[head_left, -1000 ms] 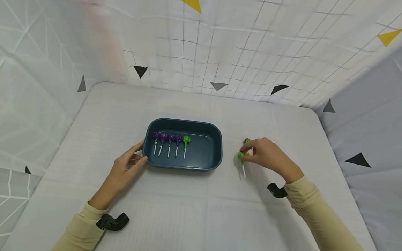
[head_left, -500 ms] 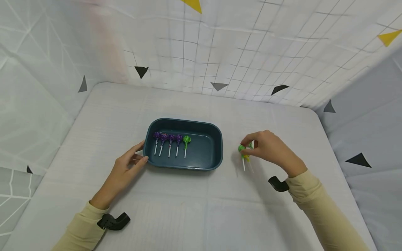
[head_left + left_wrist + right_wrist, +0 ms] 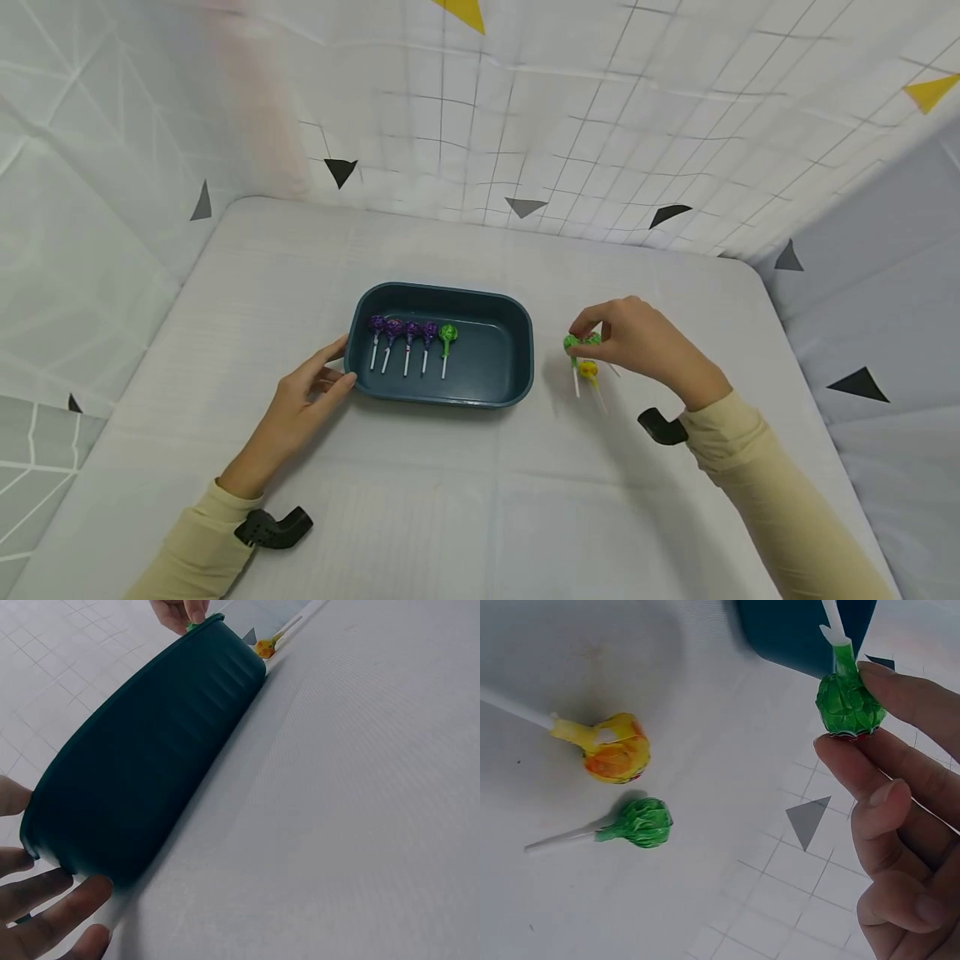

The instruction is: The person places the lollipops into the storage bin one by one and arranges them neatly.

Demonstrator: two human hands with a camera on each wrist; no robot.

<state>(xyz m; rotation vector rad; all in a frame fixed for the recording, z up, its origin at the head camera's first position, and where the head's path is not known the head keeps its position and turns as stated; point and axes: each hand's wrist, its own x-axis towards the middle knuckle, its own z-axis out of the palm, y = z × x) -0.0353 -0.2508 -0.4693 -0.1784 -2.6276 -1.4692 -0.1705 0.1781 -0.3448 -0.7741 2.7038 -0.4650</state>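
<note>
My right hand pinches a green-wrapped lollipop by its round head between thumb and fingers, with the white stick pointing down in the head view. A yellow lollipop and another green lollipop lie on the table beneath that hand. To the left stands a dark teal tray. Inside it, several purple lollipops and one green lollipop form a row, sticks towards me. My left hand rests against the tray's left end, fingers spread and touching its rim and side.
A white cloth covers the table. Behind it hangs a white sheet with grid lines and dark and yellow triangles; pale sheets also stand at both sides. A black camera mount sits at the left wrist, another at the right.
The right hand has moved a little away from me with the pinched green lollipop, uncovering the yellow one. The left hand and the tray keep their places.
</note>
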